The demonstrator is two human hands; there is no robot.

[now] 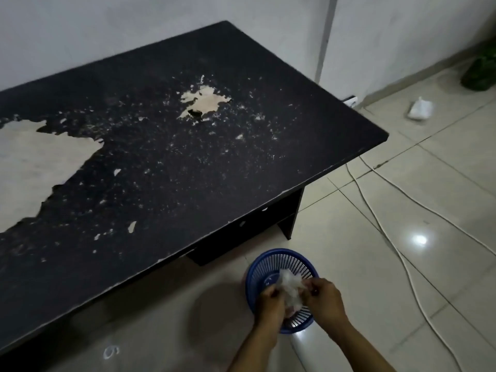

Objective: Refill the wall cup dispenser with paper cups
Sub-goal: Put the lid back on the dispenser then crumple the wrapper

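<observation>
My left hand (269, 304) and my right hand (323, 298) are together low in the view, above a blue slotted plastic basket (261, 267) that stands on the floor. Both hands grip a crumpled piece of clear plastic wrap (291, 284) between them, right over the basket's mouth. No paper cups and no wall dispenser are in view.
A low black table (188, 162) with a peeling top fills the left and centre. White cables (386, 232) run across the tiled floor on the right. A white bag (420, 110) lies near the wall, and a dark green object (480, 72) sits at the far right.
</observation>
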